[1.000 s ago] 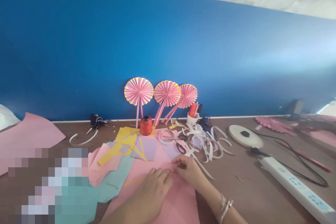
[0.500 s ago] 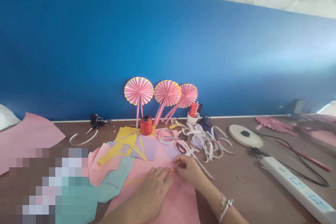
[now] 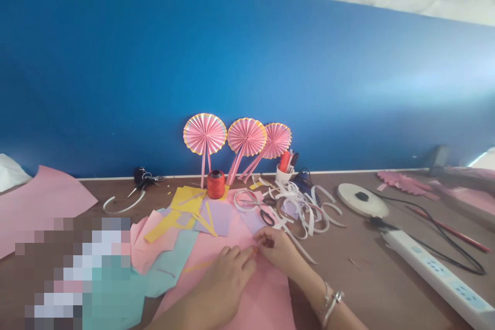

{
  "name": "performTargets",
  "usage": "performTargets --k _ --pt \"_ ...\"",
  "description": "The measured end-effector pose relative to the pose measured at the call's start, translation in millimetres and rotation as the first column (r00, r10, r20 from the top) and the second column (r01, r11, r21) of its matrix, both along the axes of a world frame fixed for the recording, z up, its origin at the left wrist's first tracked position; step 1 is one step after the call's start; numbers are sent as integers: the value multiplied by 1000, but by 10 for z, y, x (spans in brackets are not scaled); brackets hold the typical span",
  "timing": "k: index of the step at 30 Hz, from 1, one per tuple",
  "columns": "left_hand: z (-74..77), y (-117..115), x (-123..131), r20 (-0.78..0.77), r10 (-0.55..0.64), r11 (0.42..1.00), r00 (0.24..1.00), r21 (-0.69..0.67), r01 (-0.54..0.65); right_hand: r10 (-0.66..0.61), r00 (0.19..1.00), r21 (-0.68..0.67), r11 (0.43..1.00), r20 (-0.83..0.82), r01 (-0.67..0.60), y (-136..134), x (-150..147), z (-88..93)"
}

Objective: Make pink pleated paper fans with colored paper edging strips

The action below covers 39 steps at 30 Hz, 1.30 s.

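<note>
On a large pink paper sheet [image 3: 266,299] lies a narrow yellow paper strip [image 3: 196,267], running under my left hand [image 3: 230,278]. That hand rests palm down with its fingers laid forward over the strip, its index fingertip near the strip's right end. Just beyond that fingertip, my right hand [image 3: 275,251] is closed in a pinch on the strip's end; the exact contact is partly hidden by the fingers. Purple paper [image 3: 216,219], pieces of yellow paper [image 3: 187,198] and scissors [image 3: 266,216] lie past my hands.
Three pink pleated paper fans [image 3: 204,134] lean against the blue panel [image 3: 247,51]. A red thread spool [image 3: 215,185], a pen cup [image 3: 284,175] and curled white strips [image 3: 305,211] stand or lie before it. At right are a cream round device [image 3: 351,198] and a power strip [image 3: 433,268].
My left index finger has stretched slightly further toward the strip's right end. My right hand stays almost in place, still pinching.
</note>
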State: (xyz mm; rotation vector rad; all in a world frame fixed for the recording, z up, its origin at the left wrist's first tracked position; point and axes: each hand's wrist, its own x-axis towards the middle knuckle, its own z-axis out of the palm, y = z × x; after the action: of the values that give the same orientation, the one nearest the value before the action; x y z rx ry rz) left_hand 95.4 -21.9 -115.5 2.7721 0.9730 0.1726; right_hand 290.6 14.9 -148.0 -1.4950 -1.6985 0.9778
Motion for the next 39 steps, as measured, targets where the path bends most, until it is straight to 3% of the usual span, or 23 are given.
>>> performTargets --k 10,16,27,34,39 --pt "65 -31 36 -49 -34 997 998 64 37 -20 973 97 995 229 -2 -77 -62 185" --pt "-29 -31 47 -59 -26 998 998 60 30 -47 953 89 996 299 21 -103 -60 203" --pt "-114 -46 8 -63 0 997 998 73 5 -30 977 21 999 211 26 -80 -27 188" --pt "-266 -80 14 -22 21 994 1000 110 -18 45 999 -18 999 11 -44 -72 29 159" --pt "-377 -93 22 -28 98 985 995 144 -93 115 990 -46 993 77 -112 -104 46 253"
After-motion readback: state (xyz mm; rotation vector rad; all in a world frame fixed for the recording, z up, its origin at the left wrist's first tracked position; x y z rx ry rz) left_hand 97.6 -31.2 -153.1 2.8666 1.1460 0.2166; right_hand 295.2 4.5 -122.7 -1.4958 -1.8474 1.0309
